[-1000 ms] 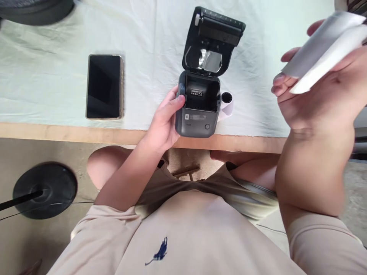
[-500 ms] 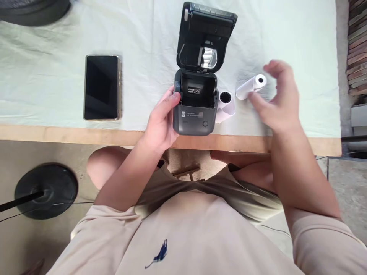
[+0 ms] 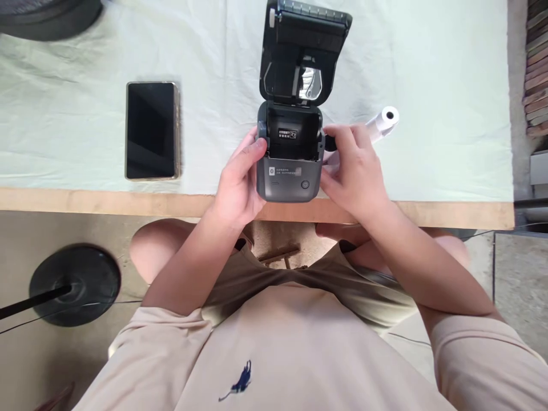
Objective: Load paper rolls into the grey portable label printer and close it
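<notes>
A dark grey label printer (image 3: pixel 285 180) stands upright near the table's front edge, its black lid (image 3: pixel 285 63) swung up and back. The paper bay inside holds no roll. My left hand (image 3: pixel 235 185) grips the printer's left side, thumb on the rim of the bay. Against the right side, my right hand (image 3: pixel 357 171) closes its fingers and thumb round a paper roll with a black core (image 3: pixel 330 144); most of that roll is hidden behind the hand. Just beyond the knuckles lies a second white paper roll (image 3: pixel 381 125) with a small dark hole in its end.
A phone in a clear case (image 3: pixel 152 131) rests on the pale cloth (image 3: pixel 201 85) to the left. Some round black object (image 3: pixel 51 20) occupies the far left corner. The table's wooden edge (image 3: pixel 107 201) runs along the front. On the floor stands a round black base (image 3: pixel 85 291) with a pole.
My right hand has moved left from beside the second paper roll to the black-cored roll and closed round it. My left hand still holds the printer, which has hardly shifted.
</notes>
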`<state>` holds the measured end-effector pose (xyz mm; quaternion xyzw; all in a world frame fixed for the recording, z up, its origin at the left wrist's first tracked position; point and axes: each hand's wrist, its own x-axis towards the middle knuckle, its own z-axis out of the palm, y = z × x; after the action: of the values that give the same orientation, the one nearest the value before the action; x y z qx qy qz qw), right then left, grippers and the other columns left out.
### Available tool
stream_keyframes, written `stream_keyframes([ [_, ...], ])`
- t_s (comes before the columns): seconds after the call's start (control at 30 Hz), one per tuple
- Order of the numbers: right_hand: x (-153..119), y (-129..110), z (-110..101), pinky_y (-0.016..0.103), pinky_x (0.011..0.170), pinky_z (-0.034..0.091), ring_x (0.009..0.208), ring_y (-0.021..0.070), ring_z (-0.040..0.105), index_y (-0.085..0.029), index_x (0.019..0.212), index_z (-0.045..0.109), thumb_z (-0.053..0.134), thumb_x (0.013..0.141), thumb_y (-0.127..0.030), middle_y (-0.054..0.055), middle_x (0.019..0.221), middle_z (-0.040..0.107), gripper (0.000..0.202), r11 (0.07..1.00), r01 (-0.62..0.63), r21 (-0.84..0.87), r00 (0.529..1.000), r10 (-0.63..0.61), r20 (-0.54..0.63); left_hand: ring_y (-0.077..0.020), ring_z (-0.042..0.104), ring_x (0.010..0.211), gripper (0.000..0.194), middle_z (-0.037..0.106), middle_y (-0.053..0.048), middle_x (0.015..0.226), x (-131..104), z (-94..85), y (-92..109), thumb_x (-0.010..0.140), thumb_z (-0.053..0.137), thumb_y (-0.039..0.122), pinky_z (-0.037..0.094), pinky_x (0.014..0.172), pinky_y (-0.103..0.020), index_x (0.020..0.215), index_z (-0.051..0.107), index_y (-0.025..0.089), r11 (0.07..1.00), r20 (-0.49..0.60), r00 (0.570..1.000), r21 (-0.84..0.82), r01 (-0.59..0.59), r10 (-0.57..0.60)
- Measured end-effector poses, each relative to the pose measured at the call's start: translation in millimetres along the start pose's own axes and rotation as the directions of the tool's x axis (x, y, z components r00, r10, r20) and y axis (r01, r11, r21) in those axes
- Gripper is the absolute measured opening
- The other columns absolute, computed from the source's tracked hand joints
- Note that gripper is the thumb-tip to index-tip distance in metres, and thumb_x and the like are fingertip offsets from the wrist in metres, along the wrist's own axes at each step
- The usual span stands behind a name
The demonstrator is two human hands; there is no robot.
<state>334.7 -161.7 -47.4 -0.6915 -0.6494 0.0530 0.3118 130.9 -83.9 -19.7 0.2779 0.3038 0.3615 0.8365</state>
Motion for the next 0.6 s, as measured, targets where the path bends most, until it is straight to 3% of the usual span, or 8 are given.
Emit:
stream_keyframes([
  [0.17, 4, -1, 0, 0.054, 0.100, 0.062, 0.112, 0.0337, 0.072, -0.033, 0.129, 0.066, 0.069, 0.098, -0.035, 0.010, 0.120, 0.073, 0.032, 0.999, -0.016, 0.045, 0.996, 0.020, -0.089, -0.0361, 0.065, 0.153, 0.020, 0.082, -0.007, 0.119, 1, -4.3, -4, 0.100, 0.067, 0.037, 0.063, 0.117, -0.051, 0.115, 0.074, 0.025, 0.997, 0.079, 0.994, 0.031, -0.076, 0.073],
  [0.27, 9, -4, -7, 0.049, 0.092, 0.065, 0.115, 0.0324, 0.074, -0.036, 0.138, 0.056, 0.074, 0.091, -0.035, 0.008, 0.125, 0.075, 0.051, 0.979, -0.021, 0.203, 0.986, 0.054, -0.158, -0.0356, 0.059, 0.158, 0.019, 0.085, -0.003, 0.117, 1, -6.8, -5, 0.100, 0.069, 0.036, 0.060, 0.121, -0.053, 0.117, 0.077, 0.031, 0.994, 0.153, 0.982, -0.004, -0.108, 0.107],
  [0.33, 13, -5, -12, 0.043, 0.080, 0.065, 0.110, 0.0305, 0.076, -0.036, 0.135, 0.052, 0.077, 0.085, -0.033, 0.007, 0.123, 0.075, 0.056, 0.932, -0.065, 0.357, 0.972, 0.141, -0.189, -0.0354, 0.058, 0.159, 0.018, 0.084, -0.002, 0.115, 0, -6.8, -5, 0.102, 0.069, 0.033, 0.058, 0.124, -0.055, 0.117, 0.078, 0.031, 0.993, 0.183, 0.976, -0.033, -0.113, 0.117],
  [0.4, 16, -3, -19, 0.039, 0.070, 0.065, 0.110, 0.0300, 0.078, -0.036, 0.128, 0.052, 0.073, 0.086, -0.033, 0.007, 0.125, 0.075, 0.047, 0.835, -0.143, 0.531, 0.960, 0.249, -0.132, -0.0355, 0.058, 0.158, 0.016, 0.084, -0.004, 0.114, 0, -5.8, -3, 0.103, 0.068, 0.031, 0.057, 0.125, -0.055, 0.115, 0.078, 0.027, 0.993, 0.183, 0.976, -0.047, -0.111, 0.118],
  [0.47, 18, 2, -27, 0.041, 0.068, 0.067, 0.116, 0.0317, 0.080, -0.036, 0.126, 0.051, 0.066, 0.090, -0.037, 0.007, 0.134, 0.075, 0.039, 0.711, -0.230, 0.664, 0.954, 0.301, 0.008, -0.0345, 0.059, 0.156, 0.014, 0.084, -0.004, 0.113, -1, -4.5, -2, 0.103, 0.067, 0.029, 0.057, 0.125, -0.052, 0.112, 0.078, 0.027, 0.993, 0.179, 0.977, -0.043, -0.106, 0.112],
  [0.53, 18, 10, -35, 0.048, 0.075, 0.071, 0.125, 0.0343, 0.079, -0.037, 0.130, 0.053, 0.060, 0.096, -0.044, 0.008, 0.141, 0.075, 0.036, 0.624, -0.308, 0.718, 0.948, 0.264, 0.177, -0.0340, 0.060, 0.155, 0.013, 0.084, -0.004, 0.114, -2, -3.8, -2, 0.104, 0.066, 0.028, 0.057, 0.125, -0.051, 0.110, 0.078, 0.028, 0.993, 0.179, 0.977, -0.040, -0.109, 0.114],
  [0.6, 18, 17, -39, 0.052, 0.082, 0.072, 0.131, 0.0354, 0.077, -0.038, 0.133, 0.055, 0.060, 0.098, -0.052, 0.008, 0.140, 0.076, 0.037, 0.598, -0.327, 0.732, 0.945, 0.201, 0.258, -0.0348, 0.059, 0.156, 0.013, 0.085, -0.005, 0.117, -2, -3.8, -2, 0.104, 0.066, 0.028, 0.057, 0.125, -0.053, 0.109, 0.077, 0.027, 0.993, 0.187, 0.976, -0.045, -0.109, 0.116],
])
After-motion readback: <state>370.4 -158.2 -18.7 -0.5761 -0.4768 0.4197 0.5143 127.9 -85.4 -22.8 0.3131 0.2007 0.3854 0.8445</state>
